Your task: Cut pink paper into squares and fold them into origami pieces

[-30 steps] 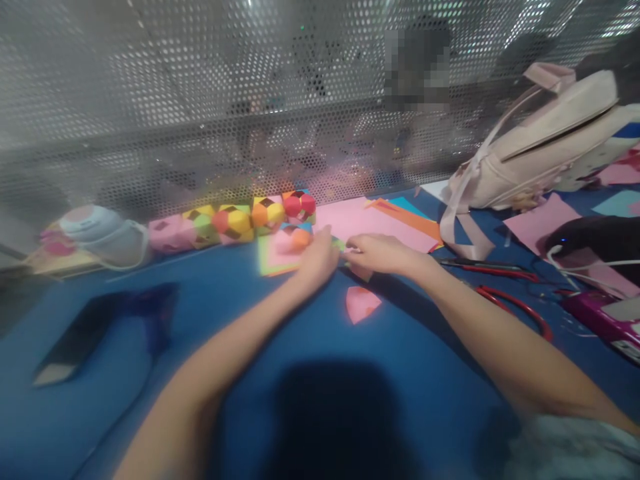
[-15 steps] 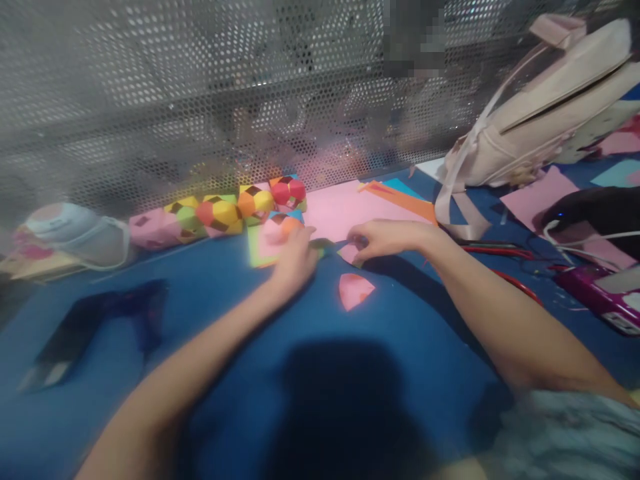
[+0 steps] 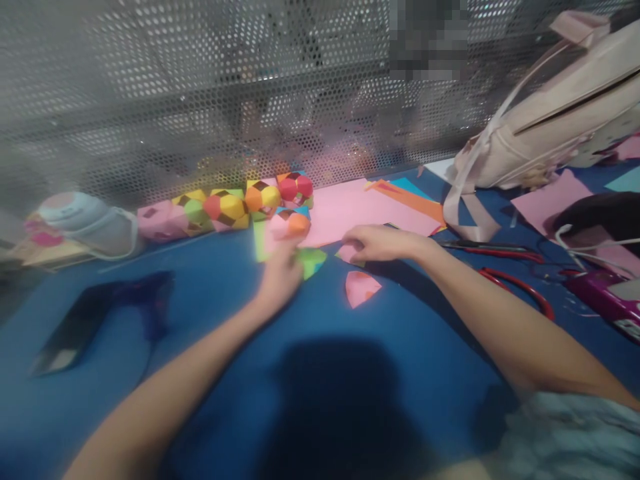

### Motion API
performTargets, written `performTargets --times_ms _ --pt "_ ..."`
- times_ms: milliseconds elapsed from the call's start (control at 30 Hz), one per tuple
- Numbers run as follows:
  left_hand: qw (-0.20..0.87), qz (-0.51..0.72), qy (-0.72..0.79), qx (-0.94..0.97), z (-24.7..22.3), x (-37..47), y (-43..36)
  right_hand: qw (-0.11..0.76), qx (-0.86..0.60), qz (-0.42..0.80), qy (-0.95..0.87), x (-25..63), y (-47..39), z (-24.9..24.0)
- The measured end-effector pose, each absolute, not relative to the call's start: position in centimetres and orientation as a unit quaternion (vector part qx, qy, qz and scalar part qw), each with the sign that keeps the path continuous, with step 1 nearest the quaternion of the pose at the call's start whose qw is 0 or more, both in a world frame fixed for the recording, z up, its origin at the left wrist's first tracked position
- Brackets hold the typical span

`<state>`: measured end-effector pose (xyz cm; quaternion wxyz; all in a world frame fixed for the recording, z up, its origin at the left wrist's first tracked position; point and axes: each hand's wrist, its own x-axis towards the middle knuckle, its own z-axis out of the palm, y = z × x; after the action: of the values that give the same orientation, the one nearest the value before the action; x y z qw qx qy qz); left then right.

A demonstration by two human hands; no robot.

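Observation:
My left hand point(image 3: 281, 272) is closed at the left end of a folded green paper piece point(image 3: 313, 262) with a bit of blue; motion blur softens its fingers. To the right, my right hand point(image 3: 376, 243) pinches a small pink paper piece point(image 3: 347, 253) low over the blue table. Just below it lies another pink folded piece point(image 3: 363, 288) with orange spots, untouched. Behind my left hand sits a pink, blue and orange paper ball point(image 3: 291, 224). A row of joined folded-paper balls point(image 3: 226, 209) in yellow, orange, green and pink runs leftward from there.
Pink paper sheets point(image 3: 334, 208) and orange strips point(image 3: 407, 200) lie at the back, against a perforated metal panel point(image 3: 320, 107). A pale bag point(image 3: 540, 120), red-handled scissors point(image 3: 525, 293) and a purple device point(image 3: 603, 293) are right. Left are a light-blue cup point(image 3: 87, 223) and a blurred dark tool point(image 3: 135, 293).
My left hand has drawn back toward me and left, with the green paper piece shifting along. My right hand keeps its pinch on the pink piece. The view has shifted slightly.

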<state>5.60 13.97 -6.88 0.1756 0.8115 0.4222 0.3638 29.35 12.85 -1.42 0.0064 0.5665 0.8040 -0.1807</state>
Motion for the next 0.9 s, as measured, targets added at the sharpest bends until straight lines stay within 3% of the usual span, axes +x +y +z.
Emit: performTargets --times_ms 367,533,900 --pt "0.140 0.297 0.368 0.870 -6.2 5.5 12.8 -0.054 0.562 -0.202 0.800 27.7 12.4 -1.6" --pt "0.106 0.332 0.356 0.867 -6.3 5.0 12.8 -0.091 0.569 -0.202 0.792 27.3 12.3 -1.9" --pt "0.254 0.414 0.445 0.753 -6.3 5.0 12.8 -0.213 0.596 -0.245 0.734 26.4 12.8 -3.4"
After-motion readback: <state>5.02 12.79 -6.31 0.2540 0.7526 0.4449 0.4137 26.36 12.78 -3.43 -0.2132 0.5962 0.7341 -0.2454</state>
